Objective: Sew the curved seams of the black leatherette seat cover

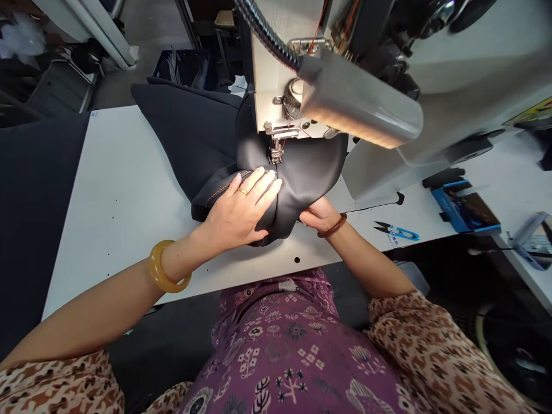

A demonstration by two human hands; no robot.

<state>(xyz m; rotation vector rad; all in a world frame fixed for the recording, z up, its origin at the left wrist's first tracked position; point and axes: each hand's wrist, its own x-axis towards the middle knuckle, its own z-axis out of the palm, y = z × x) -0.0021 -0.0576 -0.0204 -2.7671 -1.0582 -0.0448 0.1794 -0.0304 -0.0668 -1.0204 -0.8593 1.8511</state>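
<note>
A black, smooth fabric piece (308, 172) with an orange stitched line lies bunched beneath the presser foot (275, 154) of a sewing machine (267, 69). My left hand (245, 207) rests flat on the fabric, fingers stretched out, just in front of the foot. At the fabric's right front edge, my right hand (319, 214) grips it from below; most of its fingers are hidden under the material. Orange thread runs down to the needle area. The rest of the fabric spreads to the back left over the white table (125, 190).
Blue thread snips (397, 231) lie on the table to the right, near a blue box (466, 206). A lamp (362, 103) on a flexible neck hangs over the sewing spot. Dark fabric (34, 218) covers the far left. A dark bin (181, 66) stands behind the table.
</note>
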